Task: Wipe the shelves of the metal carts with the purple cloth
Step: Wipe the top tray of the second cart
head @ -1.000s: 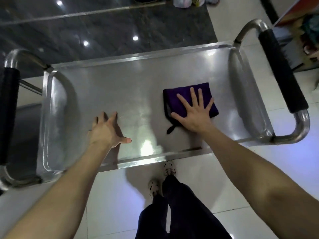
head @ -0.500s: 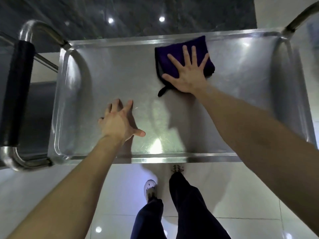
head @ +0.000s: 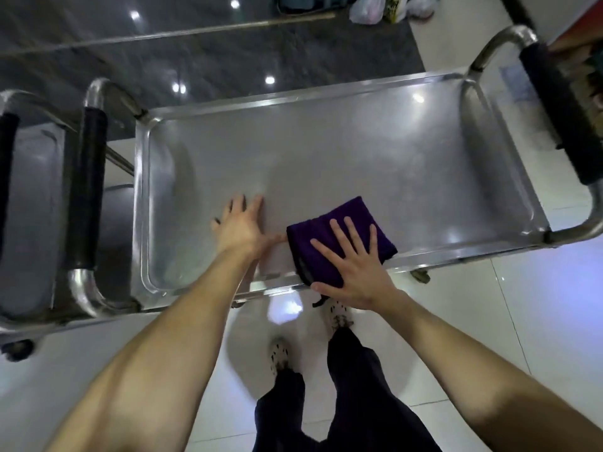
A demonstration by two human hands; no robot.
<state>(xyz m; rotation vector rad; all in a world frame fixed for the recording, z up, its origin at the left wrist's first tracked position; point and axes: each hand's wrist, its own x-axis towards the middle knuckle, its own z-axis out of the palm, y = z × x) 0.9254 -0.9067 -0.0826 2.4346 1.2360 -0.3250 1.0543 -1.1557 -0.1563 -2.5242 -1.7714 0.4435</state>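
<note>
The folded purple cloth lies on the top shelf of the metal cart, at the shelf's near edge and partly over the rim. My right hand presses flat on the cloth with straight, spread fingers. My left hand rests flat on the bare shelf just left of the cloth, its thumb reaching toward the cloth's left edge. The shelf is a shiny steel tray with a raised rim.
Black-gripped handles stand at the cart's left end and right end. A second metal cart stands against the left side. My feet are on white tile below the near rim. Plastic bags lie on the far floor.
My right hand has pulled the cloth from the far rim back to the near edge of the shelf. My left hand stays flat on the shelf, now close beside the cloth.
</note>
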